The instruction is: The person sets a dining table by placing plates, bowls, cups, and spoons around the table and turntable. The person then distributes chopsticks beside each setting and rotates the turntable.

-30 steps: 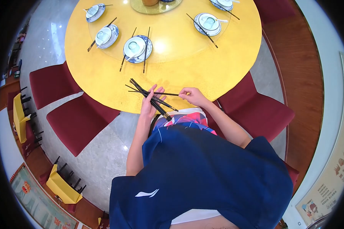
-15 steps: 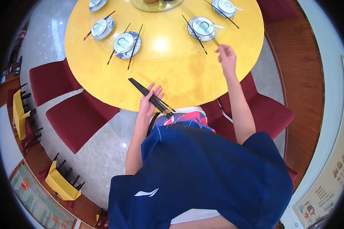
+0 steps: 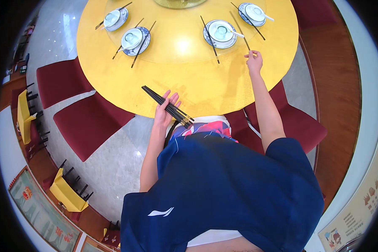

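Note:
Across my left hand (image 3: 160, 113) lies a bundle of dark chopsticks (image 3: 153, 96), with the thumb over it and the other fingers partly extended. Their gold-marked ends point toward my body. My right hand (image 3: 254, 63) reaches over the table's right side and pinches the near end of a single chopstick (image 3: 241, 32). This chopstick slants away beside a place setting with a blue-patterned plate (image 3: 206, 37), a white bowl with a small glass cup, and a white spoon (image 3: 238, 34). Another chopstick (image 3: 210, 40) lies along that plate's left side.
The round table has a yellow cloth (image 3: 210, 92) and a turntable (image 3: 178, 3) at its far side. Several other settings stand around it, including a left plate (image 3: 145, 44) with chopsticks on both sides. Dark red chairs (image 3: 88, 126) line the near edge.
My right hand has shifted slightly right and nearer, and the chopstick in it now shows clearly beside the plate. My left hand keeps the bundle nearly still. The view has shifted a little.

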`<action>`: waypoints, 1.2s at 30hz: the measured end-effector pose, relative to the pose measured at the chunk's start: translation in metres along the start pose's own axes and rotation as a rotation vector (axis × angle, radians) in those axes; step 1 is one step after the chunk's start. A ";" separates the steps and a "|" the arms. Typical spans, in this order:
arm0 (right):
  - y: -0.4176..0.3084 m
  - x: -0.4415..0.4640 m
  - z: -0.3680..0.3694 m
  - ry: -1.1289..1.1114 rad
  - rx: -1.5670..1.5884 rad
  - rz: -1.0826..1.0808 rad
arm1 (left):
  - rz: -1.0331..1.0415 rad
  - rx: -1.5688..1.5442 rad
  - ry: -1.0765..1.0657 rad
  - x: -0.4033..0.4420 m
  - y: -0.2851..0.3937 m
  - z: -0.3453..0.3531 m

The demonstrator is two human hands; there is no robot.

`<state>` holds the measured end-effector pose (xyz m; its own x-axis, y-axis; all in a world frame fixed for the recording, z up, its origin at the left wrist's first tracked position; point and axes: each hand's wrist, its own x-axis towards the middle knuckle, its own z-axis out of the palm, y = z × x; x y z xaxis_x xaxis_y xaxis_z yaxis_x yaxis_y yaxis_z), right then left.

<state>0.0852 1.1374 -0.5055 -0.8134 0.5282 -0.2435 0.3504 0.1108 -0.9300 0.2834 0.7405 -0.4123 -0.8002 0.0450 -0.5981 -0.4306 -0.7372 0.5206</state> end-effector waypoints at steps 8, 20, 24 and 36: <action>0.026 -0.041 0.037 -0.195 0.031 0.106 | -0.031 0.017 -0.014 0.011 -0.021 -0.015; 0.041 -0.055 0.062 -0.313 -0.079 0.142 | -0.025 0.033 -0.006 0.017 -0.054 -0.020; 0.028 -0.069 0.055 -0.374 -0.167 0.071 | -0.024 0.025 -0.006 0.016 -0.057 -0.020; 0.080 -0.078 0.029 -0.527 0.130 0.464 | -0.036 0.013 -0.020 0.020 -0.063 -0.027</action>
<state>0.1634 1.0809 -0.5690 -0.7218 0.0162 -0.6920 0.6830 -0.1457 -0.7158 0.3056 0.7694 -0.4739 -0.7919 0.0849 -0.6047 -0.4647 -0.7262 0.5066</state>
